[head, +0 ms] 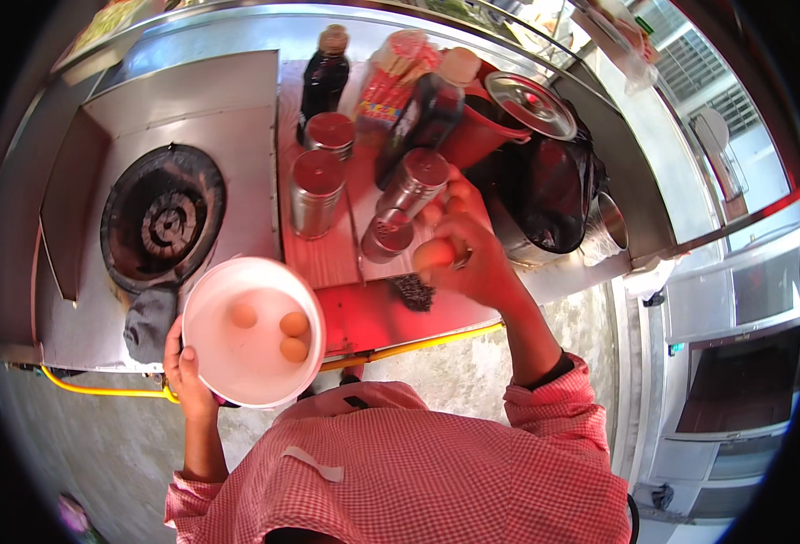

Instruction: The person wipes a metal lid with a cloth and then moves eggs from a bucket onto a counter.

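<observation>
My left hand (192, 381) grips the rim and side of a white plastic tub (236, 374), held at the front edge of the steel counter. Inside it lie three brown eggs: one egg (243, 315) apart, and an upper egg (294, 324) against a lower egg (294, 349). Over the board's right side, my right hand (468, 251) is closed around a brown egg (434, 253); whether its blurred fingers hold anything more, I cannot tell. Just left of that hand stand a small steel shaker (387, 236) and a taller steel shaker (417, 180).
A black gas burner (165, 217) sits left, with a dark cloth (150, 325) below. Two more shakers (317, 194), dark sauce bottles (325, 75), bagged chopsticks (400, 68) and a red bucket (481, 129) stand behind. A steel-wool scourer (413, 294) and yellow hose (434, 338) are in front.
</observation>
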A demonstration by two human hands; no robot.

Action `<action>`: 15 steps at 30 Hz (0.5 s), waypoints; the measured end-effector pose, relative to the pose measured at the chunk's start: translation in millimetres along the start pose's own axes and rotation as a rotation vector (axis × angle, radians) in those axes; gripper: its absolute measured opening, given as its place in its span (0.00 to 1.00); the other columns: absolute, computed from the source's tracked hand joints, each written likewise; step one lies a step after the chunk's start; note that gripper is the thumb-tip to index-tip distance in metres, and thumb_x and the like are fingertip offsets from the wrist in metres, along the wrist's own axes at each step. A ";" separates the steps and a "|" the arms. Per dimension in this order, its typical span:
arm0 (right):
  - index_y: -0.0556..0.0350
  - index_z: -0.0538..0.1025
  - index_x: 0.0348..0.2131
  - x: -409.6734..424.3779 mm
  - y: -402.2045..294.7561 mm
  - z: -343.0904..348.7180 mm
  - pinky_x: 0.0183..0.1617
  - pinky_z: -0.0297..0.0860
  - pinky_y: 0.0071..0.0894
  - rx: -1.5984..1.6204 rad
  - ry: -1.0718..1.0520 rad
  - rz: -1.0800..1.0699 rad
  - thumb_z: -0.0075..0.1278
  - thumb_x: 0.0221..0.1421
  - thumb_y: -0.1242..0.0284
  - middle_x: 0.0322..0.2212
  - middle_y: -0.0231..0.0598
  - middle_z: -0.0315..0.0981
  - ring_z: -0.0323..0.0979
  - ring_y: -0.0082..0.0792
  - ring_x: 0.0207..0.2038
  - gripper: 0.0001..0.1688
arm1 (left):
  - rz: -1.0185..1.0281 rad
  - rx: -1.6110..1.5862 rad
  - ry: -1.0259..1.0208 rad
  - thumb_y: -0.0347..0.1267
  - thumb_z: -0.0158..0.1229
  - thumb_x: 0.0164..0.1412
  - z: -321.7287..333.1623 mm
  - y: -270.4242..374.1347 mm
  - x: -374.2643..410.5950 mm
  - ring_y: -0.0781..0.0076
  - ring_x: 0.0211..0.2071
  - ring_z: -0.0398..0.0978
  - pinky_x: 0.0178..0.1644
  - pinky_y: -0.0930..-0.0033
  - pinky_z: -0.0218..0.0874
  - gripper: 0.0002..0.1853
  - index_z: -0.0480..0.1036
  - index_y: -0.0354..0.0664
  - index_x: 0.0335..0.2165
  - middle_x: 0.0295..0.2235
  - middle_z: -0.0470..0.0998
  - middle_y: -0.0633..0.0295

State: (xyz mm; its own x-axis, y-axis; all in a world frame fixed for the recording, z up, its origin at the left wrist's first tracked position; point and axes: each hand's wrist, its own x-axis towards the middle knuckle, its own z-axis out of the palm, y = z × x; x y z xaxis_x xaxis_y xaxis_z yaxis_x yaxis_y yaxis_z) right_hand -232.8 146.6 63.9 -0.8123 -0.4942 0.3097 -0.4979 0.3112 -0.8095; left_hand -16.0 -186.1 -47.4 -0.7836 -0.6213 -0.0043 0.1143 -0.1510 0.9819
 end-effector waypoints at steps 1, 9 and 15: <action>0.61 0.71 0.24 -8.8 32.0 -9.7 0.30 0.66 0.34 -0.049 0.092 0.094 0.59 0.33 0.76 0.25 0.42 0.70 0.69 0.39 0.28 0.14 | 0.001 -0.015 -0.004 0.48 0.54 0.55 0.3 -0.7 -0.3 0.66 0.44 0.70 0.49 0.66 0.62 0.33 0.63 0.32 0.50 0.44 0.72 0.55; 0.57 0.74 0.25 -19.0 110.8 9.8 0.40 0.69 0.39 -0.595 0.219 0.112 0.58 0.34 0.70 0.31 0.45 0.71 0.69 0.45 0.38 0.14 | -0.034 0.123 -0.014 0.59 0.50 0.52 9.2 14.8 0.5 0.62 0.44 0.71 0.47 0.63 0.64 0.42 0.61 0.33 0.51 0.44 0.70 0.52; 0.52 0.74 0.33 -15.0 114.4 21.5 0.44 0.68 0.47 -0.679 0.275 0.184 0.59 0.34 0.66 0.40 0.50 0.68 0.68 0.50 0.44 0.22 | -0.035 0.203 0.007 0.61 0.47 0.53 12.6 17.5 -0.9 0.63 0.42 0.71 0.45 0.63 0.64 0.41 0.63 0.34 0.50 0.43 0.70 0.53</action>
State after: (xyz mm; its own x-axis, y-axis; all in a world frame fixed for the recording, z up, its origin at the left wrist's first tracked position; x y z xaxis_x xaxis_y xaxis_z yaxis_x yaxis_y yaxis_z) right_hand -271.1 172.1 -44.1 -0.9027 -0.1929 0.3846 -0.3519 0.8452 -0.4022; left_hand -21.0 -178.5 -27.9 -0.7803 -0.6241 -0.0401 -0.0392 -0.0151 0.9991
